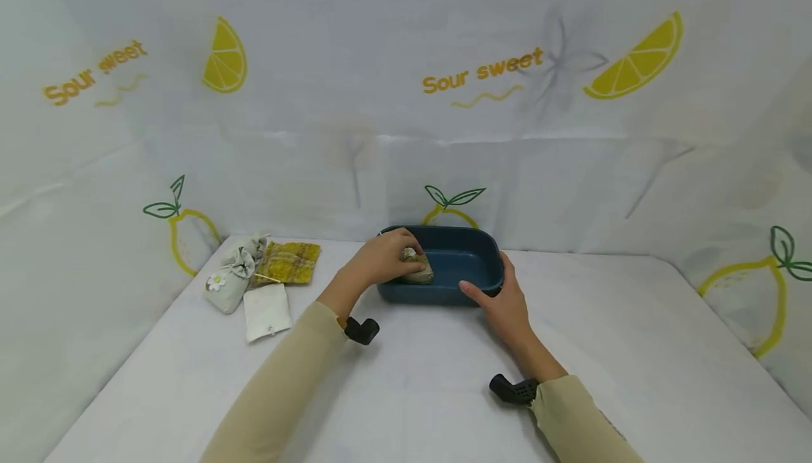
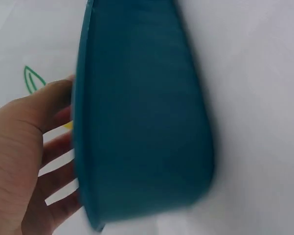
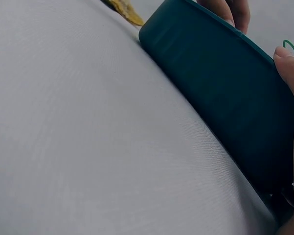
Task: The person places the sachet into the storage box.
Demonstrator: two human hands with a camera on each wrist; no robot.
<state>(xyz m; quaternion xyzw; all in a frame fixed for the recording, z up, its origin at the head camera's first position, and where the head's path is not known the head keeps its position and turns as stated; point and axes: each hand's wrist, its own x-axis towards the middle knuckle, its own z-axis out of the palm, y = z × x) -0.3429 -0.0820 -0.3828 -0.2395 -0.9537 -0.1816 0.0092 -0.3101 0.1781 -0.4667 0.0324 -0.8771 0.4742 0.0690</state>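
A dark blue rectangular basin (image 1: 458,263) stands on the white table against the back wall. Inside its left end my left hand (image 1: 392,255) grips a small greenish-beige sachet (image 1: 420,277), fingers curled over its top. In the left wrist view the sachet is hidden behind the basin's wall (image 2: 142,112), and the left hand (image 2: 24,152) reaches over the rim. My right hand (image 1: 504,304) holds the basin's right end, thumb on the front rim and fingers round the outer side. The right wrist view shows that thumb (image 3: 286,63) at the rim.
At the table's left lie a grey drawstring sachet with a white flower (image 1: 228,285), a yellow plaid pouch (image 1: 292,262) and a flat white packet (image 1: 267,311), all close together. A white cloth with lemon prints (image 1: 317,167) hangs behind the table.
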